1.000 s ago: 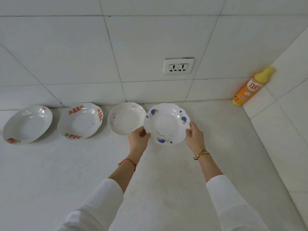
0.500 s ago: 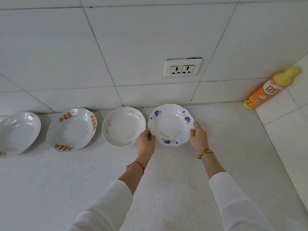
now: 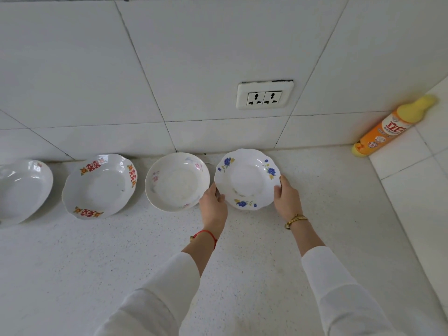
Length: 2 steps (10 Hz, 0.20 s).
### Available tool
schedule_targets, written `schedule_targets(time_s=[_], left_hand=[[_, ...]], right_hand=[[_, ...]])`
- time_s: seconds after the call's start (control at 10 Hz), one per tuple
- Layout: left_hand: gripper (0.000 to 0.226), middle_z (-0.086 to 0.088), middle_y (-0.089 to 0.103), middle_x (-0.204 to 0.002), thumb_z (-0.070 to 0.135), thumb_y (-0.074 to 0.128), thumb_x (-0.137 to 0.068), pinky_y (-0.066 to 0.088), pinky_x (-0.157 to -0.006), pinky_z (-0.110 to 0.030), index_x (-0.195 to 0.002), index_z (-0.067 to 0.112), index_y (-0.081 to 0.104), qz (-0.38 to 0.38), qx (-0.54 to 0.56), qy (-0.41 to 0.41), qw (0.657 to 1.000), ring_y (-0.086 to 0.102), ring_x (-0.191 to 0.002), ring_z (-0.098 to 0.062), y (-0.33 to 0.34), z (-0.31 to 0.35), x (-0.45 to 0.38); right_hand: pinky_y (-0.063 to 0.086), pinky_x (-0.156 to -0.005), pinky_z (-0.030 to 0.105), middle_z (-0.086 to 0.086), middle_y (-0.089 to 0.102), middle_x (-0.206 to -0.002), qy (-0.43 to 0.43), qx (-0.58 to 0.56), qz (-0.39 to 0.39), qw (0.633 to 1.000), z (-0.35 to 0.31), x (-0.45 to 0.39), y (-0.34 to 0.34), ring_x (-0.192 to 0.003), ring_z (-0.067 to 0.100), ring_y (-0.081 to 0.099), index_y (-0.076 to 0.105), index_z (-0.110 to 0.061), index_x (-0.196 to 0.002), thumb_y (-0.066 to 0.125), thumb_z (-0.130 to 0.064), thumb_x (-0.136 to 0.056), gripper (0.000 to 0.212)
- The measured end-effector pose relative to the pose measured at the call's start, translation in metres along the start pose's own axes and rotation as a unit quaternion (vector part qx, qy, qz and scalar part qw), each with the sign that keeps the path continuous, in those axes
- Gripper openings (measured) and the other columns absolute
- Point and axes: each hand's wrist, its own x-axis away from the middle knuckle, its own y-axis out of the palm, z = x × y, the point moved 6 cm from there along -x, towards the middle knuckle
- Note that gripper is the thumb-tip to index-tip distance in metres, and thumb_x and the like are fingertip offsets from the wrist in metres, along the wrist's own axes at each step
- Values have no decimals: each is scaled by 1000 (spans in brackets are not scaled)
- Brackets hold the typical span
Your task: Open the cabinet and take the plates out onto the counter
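Observation:
A white plate with blue flowers (image 3: 247,179) lies at the right end of a row along the back of the speckled counter (image 3: 121,258). My left hand (image 3: 213,209) grips its near-left rim and my right hand (image 3: 287,198) grips its right rim. Left of it sit a plain plate with faint pink flowers (image 3: 177,181), a scalloped plate with red characters (image 3: 100,186), and a white plate (image 3: 21,190) cut off by the left edge. No cabinet is in view.
A tiled wall with a double socket (image 3: 264,94) rises behind the plates. An orange and yellow detergent bottle (image 3: 390,127) stands in the back right corner. A tiled side wall (image 3: 417,202) bounds the counter on the right.
The blue-flowered plate has come down and back toward the wall, now level beside the pink-flowered plate. Both hands stay on its rim. The view has shifted right.

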Motion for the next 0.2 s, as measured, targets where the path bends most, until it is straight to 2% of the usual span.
schedule_targets(time_s=[0.1,0.2], left_hand=[[20,-19,68,-102,1,56,-92,51,-99,-45,-111,-1,62,-11,-8,10,1000,62,-102,-36,-5,5,7],[34,-11,68,-116,11,58,-94,47,-104,-42,-128,9,59,-18,-44,60,997,62,-110,-29,-13,7,10]], right_hand=[[52,-92,43,21,48,-133,4,26,-4,1000,-6,5,-6,-122,36,50,40,-1,-132,45,-15,-98,37],[36,-111,50,17,31,-152,-9,51,0,999,-14,10,-10,-146,31,18,31,-3,-142,44,-20,-99,48]])
